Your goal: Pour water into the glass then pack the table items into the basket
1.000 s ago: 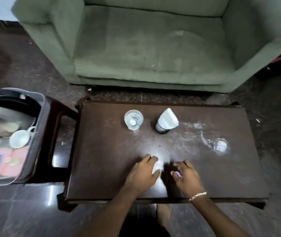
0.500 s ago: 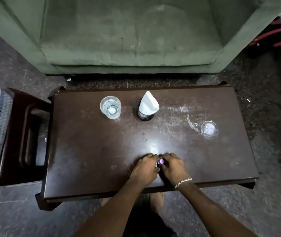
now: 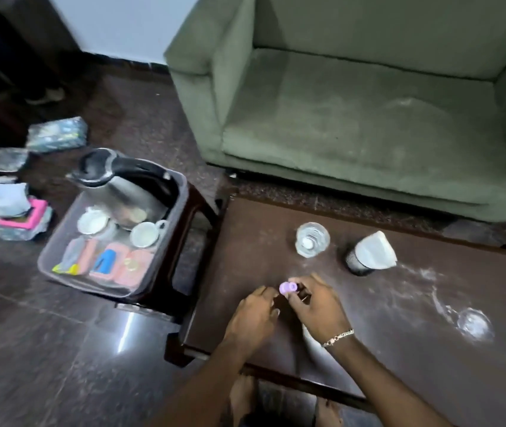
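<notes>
On the dark wooden table (image 3: pixel 399 334), my right hand (image 3: pixel 316 306) pinches a small purple-capped object (image 3: pixel 287 287) just above the near left part of the top. My left hand (image 3: pixel 253 315) is curled right beside it, fingertips close to the cap; whether it grips anything is unclear. A clear glass (image 3: pixel 312 239) with water stands farther back. A dark holder with a white napkin (image 3: pixel 368 254) is to its right. The clear basket (image 3: pixel 60 241) rests on a stool at the left, holding a steel kettle (image 3: pixel 113 183), white cups and pink items.
A clear glass item (image 3: pixel 473 323) lies on the table's right side amid white smears. A green armchair (image 3: pixel 368 118) stands behind the table. Packets and a pink item (image 3: pixel 20 211) lie on the floor left of the basket.
The view has swung left, bringing the basket and kettle fully into sight. My hands have lifted slightly off the table, and the purple-capped object now shows clearly in my right fingers.
</notes>
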Action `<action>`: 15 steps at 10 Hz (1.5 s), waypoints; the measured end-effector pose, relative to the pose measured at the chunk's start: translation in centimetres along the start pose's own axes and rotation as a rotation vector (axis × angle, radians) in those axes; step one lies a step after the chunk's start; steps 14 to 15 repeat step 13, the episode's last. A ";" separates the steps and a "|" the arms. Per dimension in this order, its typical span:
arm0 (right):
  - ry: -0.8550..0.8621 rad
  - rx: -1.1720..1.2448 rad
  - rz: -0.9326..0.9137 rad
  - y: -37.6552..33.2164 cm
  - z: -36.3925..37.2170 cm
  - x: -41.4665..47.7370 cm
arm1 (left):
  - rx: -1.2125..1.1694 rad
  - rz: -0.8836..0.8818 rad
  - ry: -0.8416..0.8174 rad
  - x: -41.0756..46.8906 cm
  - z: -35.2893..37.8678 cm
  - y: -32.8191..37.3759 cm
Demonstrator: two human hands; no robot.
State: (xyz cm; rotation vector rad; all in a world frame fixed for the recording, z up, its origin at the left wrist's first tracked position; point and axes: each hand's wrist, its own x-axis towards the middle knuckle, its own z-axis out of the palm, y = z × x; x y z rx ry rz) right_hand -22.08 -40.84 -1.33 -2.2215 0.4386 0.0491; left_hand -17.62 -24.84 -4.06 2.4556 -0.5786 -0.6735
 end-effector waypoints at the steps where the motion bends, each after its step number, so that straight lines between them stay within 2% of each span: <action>1: -0.031 0.039 -0.112 -6.2 2.5 2.2 | -0.014 -0.050 0.141 -1.7 -4.7 -3.7; 3: -0.146 0.087 -0.287 -16.2 8.9 5.3 | -0.031 -0.203 0.389 -5.6 -12.9 -12.0; 4: -0.234 0.069 -0.338 -19.6 12.1 6.5 | 0.056 -0.272 0.443 -6.8 -15.8 -15.3; 5: -0.333 -0.026 -0.333 -21.9 14.9 7.8 | 0.046 -0.335 0.478 -7.2 -17.4 -17.7; 6: -0.346 -0.156 -0.336 -23.4 17.2 9.2 | 0.018 -0.369 0.498 -6.2 -18.1 -19.2; 8: -0.395 -0.417 -0.288 -23.7 21.0 11.3 | 0.054 -0.323 0.372 -3.2 -18.4 -20.9; 9: -0.432 -0.472 -0.266 -23.3 22.1 11.4 | 0.061 -0.310 0.350 -2.6 -18.4 -21.4; 12: -0.491 -0.451 -0.227 -23.4 23.0 11.2 | 0.126 -0.321 0.275 -3.6 -19.3 -22.8; 13: -0.476 -0.431 -0.229 -22.8 23.4 11.3 | 0.127 -0.379 0.261 -3.5 -19.4 -22.8; 15: -0.476 -0.431 -0.229 -22.8 23.4 11.3 | 0.127 -0.379 0.261 -3.5 -19.4 -22.8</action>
